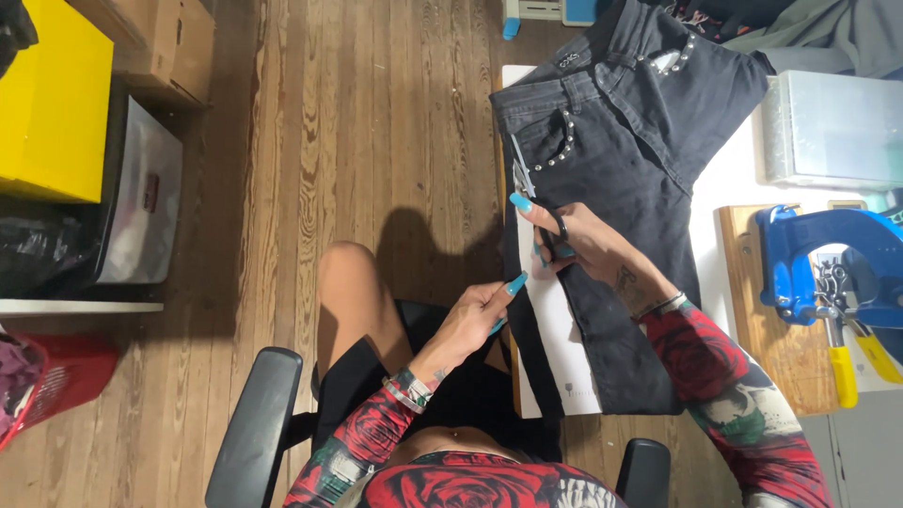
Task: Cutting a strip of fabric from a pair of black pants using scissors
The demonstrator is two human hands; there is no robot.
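We note black denim jeans with metal studs (611, 160) lying along the white desk's (729, 179) left edge. Our right hand (578, 240) pinches small scissors (523, 177) at the pocket; left hand (475, 315), fingers loosely curled, touches the hanging fabric edge. Blue press tool (828, 263) sits at the right edge.

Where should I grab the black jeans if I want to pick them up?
Probably at the waistband of the black jeans, coming from the far end of the white table. It is the thickest, firmest edge and lies flat and uncovered, while the right hand rests on the leg nearer the person.
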